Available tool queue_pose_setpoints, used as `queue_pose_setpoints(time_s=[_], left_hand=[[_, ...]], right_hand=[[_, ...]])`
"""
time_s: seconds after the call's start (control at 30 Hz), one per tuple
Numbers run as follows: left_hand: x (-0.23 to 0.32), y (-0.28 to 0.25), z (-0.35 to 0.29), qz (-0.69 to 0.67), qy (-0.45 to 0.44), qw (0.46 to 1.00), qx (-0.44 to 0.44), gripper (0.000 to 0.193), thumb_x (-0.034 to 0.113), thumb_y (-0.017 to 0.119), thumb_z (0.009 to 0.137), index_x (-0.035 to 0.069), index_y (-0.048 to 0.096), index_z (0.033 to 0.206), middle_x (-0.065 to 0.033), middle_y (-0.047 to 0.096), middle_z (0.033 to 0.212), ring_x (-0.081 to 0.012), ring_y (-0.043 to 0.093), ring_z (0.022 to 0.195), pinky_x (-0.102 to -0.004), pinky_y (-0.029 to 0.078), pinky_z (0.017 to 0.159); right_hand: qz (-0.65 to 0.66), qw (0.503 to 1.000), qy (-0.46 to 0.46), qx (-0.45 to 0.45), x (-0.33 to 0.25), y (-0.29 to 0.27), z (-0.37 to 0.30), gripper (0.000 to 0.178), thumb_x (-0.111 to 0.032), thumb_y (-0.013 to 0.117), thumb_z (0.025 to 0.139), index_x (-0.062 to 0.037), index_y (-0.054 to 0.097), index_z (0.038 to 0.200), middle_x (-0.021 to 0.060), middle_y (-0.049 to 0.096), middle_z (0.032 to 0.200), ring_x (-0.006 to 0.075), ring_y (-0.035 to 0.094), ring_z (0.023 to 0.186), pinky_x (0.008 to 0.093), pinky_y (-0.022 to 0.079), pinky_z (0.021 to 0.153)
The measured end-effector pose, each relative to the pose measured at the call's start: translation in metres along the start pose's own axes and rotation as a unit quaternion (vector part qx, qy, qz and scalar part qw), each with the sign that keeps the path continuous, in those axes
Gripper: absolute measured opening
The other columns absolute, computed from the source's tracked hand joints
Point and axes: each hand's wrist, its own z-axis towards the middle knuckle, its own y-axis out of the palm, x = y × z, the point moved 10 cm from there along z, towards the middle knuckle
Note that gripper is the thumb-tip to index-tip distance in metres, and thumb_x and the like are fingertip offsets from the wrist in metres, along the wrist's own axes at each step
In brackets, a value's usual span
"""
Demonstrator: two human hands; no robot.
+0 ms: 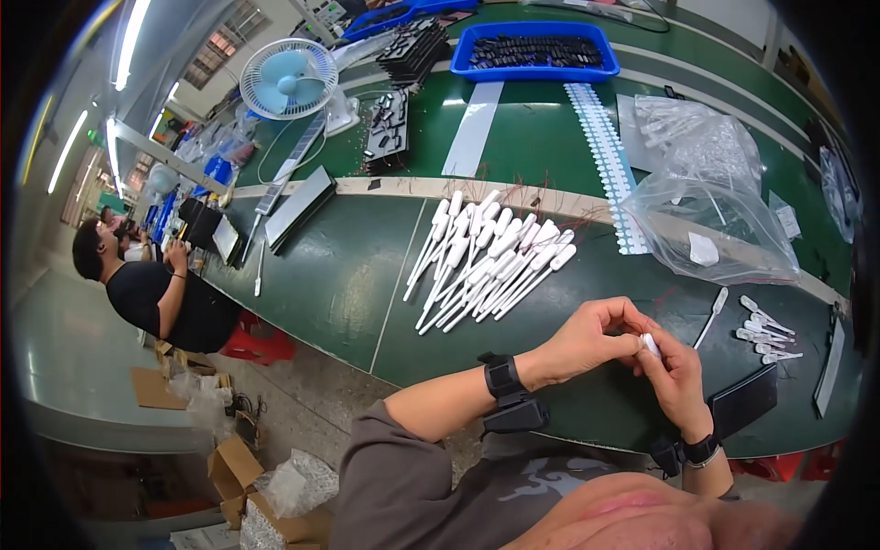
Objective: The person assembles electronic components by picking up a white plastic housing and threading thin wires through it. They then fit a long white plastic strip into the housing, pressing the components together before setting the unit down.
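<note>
My left hand point(600, 339) and my right hand point(676, 374) meet over the near side of the green table. Between their fingertips is a small white plastic piece point(651, 346), mostly covered by the fingers, so its full shape is hidden. To the left of my hands lies a heap of white plastic sticks point(495, 257) with thick rounded heads and thin stems, thin red wires behind them. A single white stick point(713, 316) rests just right of my right hand. Beyond it is a small group of shorter white pieces point(765, 337) with wires.
A black flat box point(744, 401) lies beside my right wrist. Ahead are a clear plastic bag point(710, 229), a strip of pale blue stickers point(605, 160) and a blue tray point(458, 60) of black parts. A fan point(289, 81) stands far left; a person point(151, 284) sits at the left.
</note>
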Motion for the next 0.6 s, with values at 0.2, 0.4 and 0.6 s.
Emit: queue_pose_setpoints(time_s=[0.2, 0.4, 0.6], left_hand=[[0.002, -0.005, 0.004, 0.011, -0.006, 1.000, 0.002, 0.017, 0.006, 0.065, 0.098, -0.001, 0.061, 0.114, -0.0130, 0.064, 0.126, -0.0170, 0.067, 0.098, -0.0326, 0.060, 0.084], [0.000, -0.009, 0.006, 0.017, -0.003, 1.000, 0.011, 0.018, 0.007, 0.065, 0.099, -0.001, 0.061, 0.114, -0.0120, 0.065, 0.125, -0.0167, 0.067, 0.097, -0.0325, 0.060, 0.084], [0.001, -0.005, 0.003, 0.004, -0.010, 1.000, 0.017, 0.017, 0.008, 0.065, 0.099, 0.000, 0.062, 0.114, -0.0111, 0.065, 0.125, -0.0159, 0.067, 0.097, -0.0319, 0.060, 0.083]], right_hand=[[0.025, 1.000, 0.013, -0.005, 0.004, 0.000, 0.007, 0.025, -0.008, 0.058, 0.102, 0.0031, 0.065, 0.123, 0.0019, 0.067, 0.086, 0.0087, 0.062, 0.074, 0.0240, 0.049, 0.069], [0.050, 0.999, 0.016, -0.001, 0.005, 0.001, 0.010, 0.029, -0.009, 0.058, 0.102, 0.0035, 0.064, 0.127, 0.0018, 0.067, 0.086, 0.0085, 0.062, 0.075, 0.0238, 0.049, 0.069], [0.052, 0.999, 0.017, 0.004, 0.000, -0.002, 0.008, 0.032, -0.011, 0.057, 0.103, 0.0033, 0.063, 0.132, 0.0022, 0.067, 0.087, 0.0083, 0.061, 0.075, 0.0238, 0.049, 0.069]])
